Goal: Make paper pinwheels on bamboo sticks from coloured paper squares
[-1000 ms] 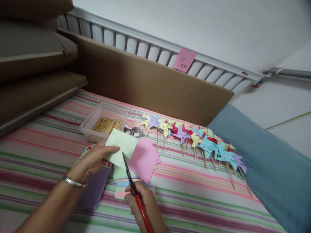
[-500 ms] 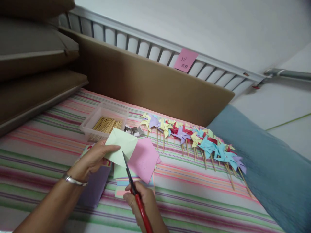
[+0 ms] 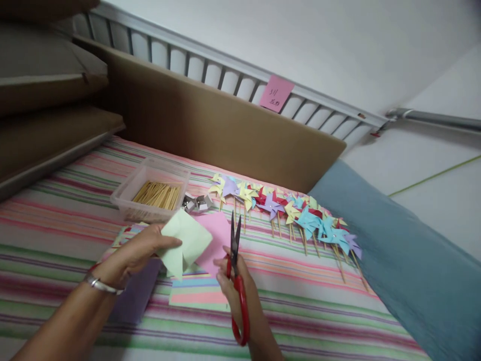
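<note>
Between the thumb and fingers of my left hand (image 3: 145, 248) is a pale green paper square (image 3: 190, 238), raised above the cloth, with a slit running in from its lower edge. My right hand (image 3: 242, 286) grips red-handled scissors (image 3: 240, 298), their dark blades pointing away from me and slightly apart. The blades stand to the right of the green square, not touching it. Under and behind the square lies pink paper (image 3: 216, 235). A stack of coloured paper sheets (image 3: 199, 296) sits below, and purple paper (image 3: 135, 293) lies beneath my left forearm.
A clear plastic box (image 3: 150, 175) of thin wooden sticks stands behind my left hand. Small boxes with metal pieces (image 3: 197, 202) sit beside it. Paper pinwheels (image 3: 308, 220) on sticks lie in a row to the right. A brown board (image 3: 210, 110) closes off the back.
The scissors have left the green square and swung upright to the right, blades parting. A slit now shows in the paper, with a flap hanging beside it. The view has shifted slightly rightward.
</note>
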`<state>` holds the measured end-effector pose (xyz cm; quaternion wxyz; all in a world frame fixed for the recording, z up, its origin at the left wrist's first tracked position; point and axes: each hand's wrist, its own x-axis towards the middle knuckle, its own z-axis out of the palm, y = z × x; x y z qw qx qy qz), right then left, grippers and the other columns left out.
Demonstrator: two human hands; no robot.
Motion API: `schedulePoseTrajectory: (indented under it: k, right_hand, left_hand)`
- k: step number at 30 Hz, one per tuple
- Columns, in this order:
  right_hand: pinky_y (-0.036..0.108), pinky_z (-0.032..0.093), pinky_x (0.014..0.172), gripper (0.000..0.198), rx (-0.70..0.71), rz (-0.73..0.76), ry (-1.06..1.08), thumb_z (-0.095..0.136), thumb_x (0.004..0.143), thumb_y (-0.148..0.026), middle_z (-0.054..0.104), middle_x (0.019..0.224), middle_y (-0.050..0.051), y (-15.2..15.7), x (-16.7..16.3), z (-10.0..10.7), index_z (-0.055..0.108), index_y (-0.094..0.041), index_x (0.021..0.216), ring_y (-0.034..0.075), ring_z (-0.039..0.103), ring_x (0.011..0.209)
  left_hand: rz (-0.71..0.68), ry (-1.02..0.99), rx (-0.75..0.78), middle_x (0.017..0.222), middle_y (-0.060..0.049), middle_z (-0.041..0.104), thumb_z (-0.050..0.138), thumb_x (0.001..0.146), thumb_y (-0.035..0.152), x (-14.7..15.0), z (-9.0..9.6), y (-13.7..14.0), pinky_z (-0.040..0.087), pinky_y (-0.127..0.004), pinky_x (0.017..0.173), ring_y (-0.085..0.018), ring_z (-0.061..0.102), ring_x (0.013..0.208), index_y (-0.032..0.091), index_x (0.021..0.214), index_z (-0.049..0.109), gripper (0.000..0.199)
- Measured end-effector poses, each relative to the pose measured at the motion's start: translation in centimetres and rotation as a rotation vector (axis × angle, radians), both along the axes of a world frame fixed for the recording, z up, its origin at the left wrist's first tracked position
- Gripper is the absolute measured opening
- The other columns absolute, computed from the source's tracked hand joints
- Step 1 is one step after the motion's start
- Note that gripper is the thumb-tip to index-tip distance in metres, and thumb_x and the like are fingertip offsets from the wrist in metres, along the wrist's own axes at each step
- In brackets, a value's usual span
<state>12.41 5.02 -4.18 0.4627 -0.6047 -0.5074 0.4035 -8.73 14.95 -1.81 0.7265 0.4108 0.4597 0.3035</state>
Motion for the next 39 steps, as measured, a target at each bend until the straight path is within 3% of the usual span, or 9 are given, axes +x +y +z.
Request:
schedulePoseTrajectory:
  k: [3, 7, 10, 15, 21, 27, 30, 35, 39]
  right_hand:
    - [0.026, 0.047, 0.071, 0.046, 0.054, 0.014, 0.145, 0.061, 0.074, -0.028, 0.06, 0.095, 0.004, 0.2, 0.7, 0.3, 0.046, -0.02, 0.117, 0.017, 0.058, 0.084]
    - [0.02, 0.043, 0.051, 0.04, -0.019, 0.058, 0.248, 0.061, 0.07, -0.022, 0.06, 0.086, 0.001, 0.2, 0.7, 0.5, 0.049, -0.019, 0.109, 0.011, 0.054, 0.061]
    - [0.018, 0.038, 0.042, 0.033, 0.009, 0.032, 0.315, 0.061, 0.069, -0.021, 0.059, 0.078, -0.001, 0.3, 0.6, 0.2, 0.051, -0.019, 0.1, 0.008, 0.048, 0.05]
    - [0.019, 0.041, 0.039, 0.035, 0.14, -0.161, 0.483, 0.06, 0.075, -0.027, 0.058, 0.085, 0.0, 0.6, 0.4, -0.6, 0.048, -0.021, 0.107, 0.011, 0.054, 0.055]
    - [0.019, 0.041, 0.041, 0.03, 0.14, -0.228, 0.359, 0.06, 0.077, -0.027, 0.059, 0.077, -0.001, 0.9, -0.6, -1.1, 0.049, -0.021, 0.104, 0.01, 0.052, 0.051]
    - [0.023, 0.048, 0.056, 0.041, 0.049, -0.138, 0.171, 0.062, 0.073, -0.025, 0.058, 0.067, -0.003, 0.9, -1.5, -2.2, 0.049, -0.02, 0.112, 0.014, 0.058, 0.061]
    - [0.022, 0.045, 0.051, 0.04, -0.022, -0.023, 0.116, 0.063, 0.072, -0.036, 0.061, 0.07, 0.001, 0.5, -2.0, -2.7, 0.052, -0.02, 0.108, 0.015, 0.058, 0.061]
    - [0.019, 0.034, 0.042, 0.04, -0.121, 0.249, 0.033, 0.059, 0.074, -0.049, 0.053, 0.06, -0.002, -0.6, -2.2, -2.2, 0.059, -0.018, 0.099, 0.009, 0.045, 0.046]
    - [0.019, 0.03, 0.041, 0.031, -0.199, 0.311, -0.068, 0.059, 0.076, -0.043, 0.044, 0.055, -0.005, -1.0, -2.2, -1.6, 0.062, -0.017, 0.093, 0.007, 0.039, 0.044]
  left_hand:
    - [-0.262, -0.019, 0.025, 0.066, -0.006, 0.071, 0.068, 0.06, 0.019, 2.1, -0.8, -1.3, 0.044, -0.026, 0.054, -0.019, 0.062, 0.056, 0.011, 0.078, 0.071, 0.02]
    - [-0.373, -0.017, 0.032, 0.065, -0.004, 0.071, 0.068, 0.061, 0.017, 4.0, -1.2, -2.2, 0.041, -0.023, 0.051, -0.017, 0.06, 0.053, 0.013, 0.078, 0.073, 0.018]
    - [-0.308, -0.108, -0.01, 0.069, -0.006, 0.071, 0.071, 0.065, 0.024, 4.3, -1.2, -2.2, 0.044, -0.023, 0.055, -0.016, 0.062, 0.058, 0.013, 0.078, 0.072, 0.017]
    - [-0.029, -0.38, -0.133, 0.08, -0.006, 0.072, 0.069, 0.072, 0.027, 5.8, -1.6, -3.0, 0.05, -0.026, 0.069, -0.017, 0.064, 0.073, 0.016, 0.08, 0.07, 0.014]
    - [0.08, -0.406, -0.149, 0.087, -0.009, 0.073, 0.073, 0.066, 0.025, 8.2, -2.3, -4.7, 0.049, -0.03, 0.073, -0.023, 0.066, 0.079, 0.015, 0.088, 0.069, 0.024]
    - [0.271, -0.158, 0.049, 0.075, -0.005, 0.073, 0.076, 0.057, 0.024, 4.3, -2.0, -1.1, 0.049, -0.029, 0.066, -0.023, 0.067, 0.07, 0.015, 0.086, 0.068, 0.031]
    - [0.332, -0.026, 0.058, 0.069, -0.005, 0.072, 0.078, 0.053, 0.024, 1.3, -1.2, 0.6, 0.048, -0.027, 0.057, -0.022, 0.065, 0.062, 0.014, 0.081, 0.068, 0.032]
    - [0.282, -0.004, 0.067, 0.073, -0.007, 0.072, 0.078, 0.051, 0.024, -1.2, -0.4, 1.5, 0.05, -0.031, 0.061, -0.024, 0.065, 0.066, 0.014, 0.083, 0.068, 0.035]
    - [0.265, -0.021, 0.055, 0.076, -0.008, 0.073, 0.079, 0.048, 0.024, -1.6, -0.1, 1.5, 0.05, -0.032, 0.062, -0.024, 0.065, 0.065, 0.012, 0.084, 0.067, 0.04]
